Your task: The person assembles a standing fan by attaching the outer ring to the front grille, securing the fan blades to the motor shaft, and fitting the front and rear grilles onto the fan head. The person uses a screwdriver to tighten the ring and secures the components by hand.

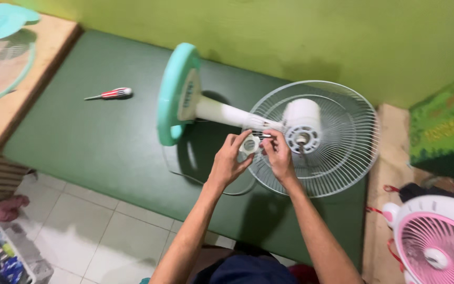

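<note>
A desk fan lies on its side on a green mat [95, 142]. Its mint round base [176, 94] stands up at the left, and its white motor housing [301, 123] sits inside the rear wire grille [342, 142]. Both my hands meet just left of the motor. My left hand [230, 158] and my right hand [277, 155] pinch a small white ring-shaped part [249, 145] between their fingertips, above the grille's edge.
A red-handled screwdriver [109, 94] lies on the mat at the left. Another mint fan [1, 47] rests on a wooden surface at far left. A pink fan [437, 244] stands at lower right. A box of small items [3, 257] sits on the tiled floor.
</note>
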